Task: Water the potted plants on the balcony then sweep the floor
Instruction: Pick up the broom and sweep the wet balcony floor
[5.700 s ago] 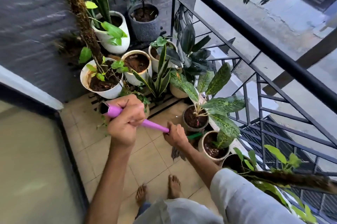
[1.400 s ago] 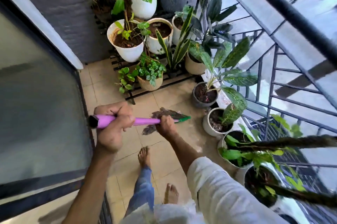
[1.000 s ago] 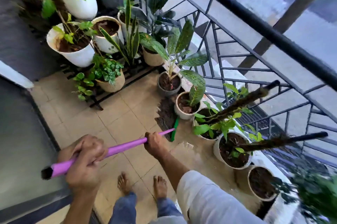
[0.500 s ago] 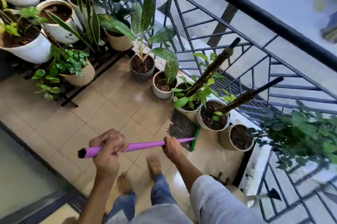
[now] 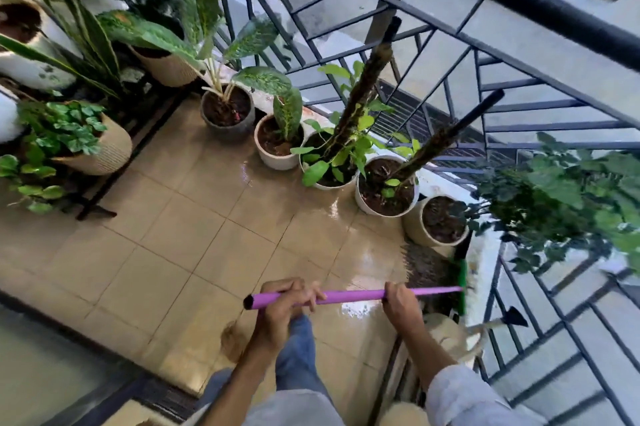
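Far left of the fingers, a woven pot (image 5: 104, 152) of small round leaves sits on a dark rack (image 5: 114, 176) above the tiled floor (image 5: 180, 228). Further right, beyond the fingers, a row of pots follows the railing (image 5: 450, 34): a grey pot (image 5: 227, 114) with speckled leaves, a cream pot (image 5: 277, 148), two white pots with mossy stakes (image 5: 367, 86), and a last cream pot (image 5: 438, 221) of bare soil. The floor before this row is wet and shiny. The left hand (image 5: 285, 309) has its fingers (image 5: 304, 294) curled round the near end of the purple broom handle (image 5: 349, 295), just short of its black tip. The handle lies nearly level across the view, over a denim leg. The right hand (image 5: 401, 302) grips the handle further along, fingers wrapped over the top. Beyond the right fingers the handle meets the green broom head (image 5: 462, 283), whose dark bristles (image 5: 427, 263) spread on the wet tiles close under the last pot, against the balcony's white edge. Just below the right wrist, a cream watering can (image 5: 450, 339) stands by the railing, its spout pointing out through the bars.
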{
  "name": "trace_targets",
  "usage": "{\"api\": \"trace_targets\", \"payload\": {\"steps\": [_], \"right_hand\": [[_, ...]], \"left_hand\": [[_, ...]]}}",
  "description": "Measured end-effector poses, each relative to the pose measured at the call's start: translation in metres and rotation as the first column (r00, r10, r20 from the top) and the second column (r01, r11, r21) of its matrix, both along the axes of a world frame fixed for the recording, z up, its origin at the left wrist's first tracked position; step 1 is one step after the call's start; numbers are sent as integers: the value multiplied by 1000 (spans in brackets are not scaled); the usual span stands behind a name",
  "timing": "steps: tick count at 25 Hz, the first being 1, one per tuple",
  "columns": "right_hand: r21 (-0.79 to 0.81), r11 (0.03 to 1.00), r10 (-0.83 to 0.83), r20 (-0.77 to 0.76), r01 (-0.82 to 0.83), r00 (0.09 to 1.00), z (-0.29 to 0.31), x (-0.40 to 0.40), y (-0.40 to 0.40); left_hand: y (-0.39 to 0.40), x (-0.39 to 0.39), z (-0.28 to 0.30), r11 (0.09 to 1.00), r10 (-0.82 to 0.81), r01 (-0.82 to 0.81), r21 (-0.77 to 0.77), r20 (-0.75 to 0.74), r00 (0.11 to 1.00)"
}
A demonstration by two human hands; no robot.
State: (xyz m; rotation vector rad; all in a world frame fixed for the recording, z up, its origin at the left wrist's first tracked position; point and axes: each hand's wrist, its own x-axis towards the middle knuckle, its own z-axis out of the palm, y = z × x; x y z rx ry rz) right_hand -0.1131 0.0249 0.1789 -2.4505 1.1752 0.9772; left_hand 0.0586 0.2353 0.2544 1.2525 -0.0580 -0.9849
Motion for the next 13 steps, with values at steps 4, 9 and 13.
{"api": "trace_targets", "payload": {"steps": [4,9,13], "right_hand": [[10,999,-34,19,34,999,5,7,-20],[45,999,-22,109,17,994,11,67,14],[117,993,-8,185,-14,983,19,145,69]], "left_hand": [[-31,22,17,1000,-25,26,-17,83,996],[-12,83,54,993,-76,94,-67,243,967],[45,125,87,997,-11,38,-64,378,926]]}}
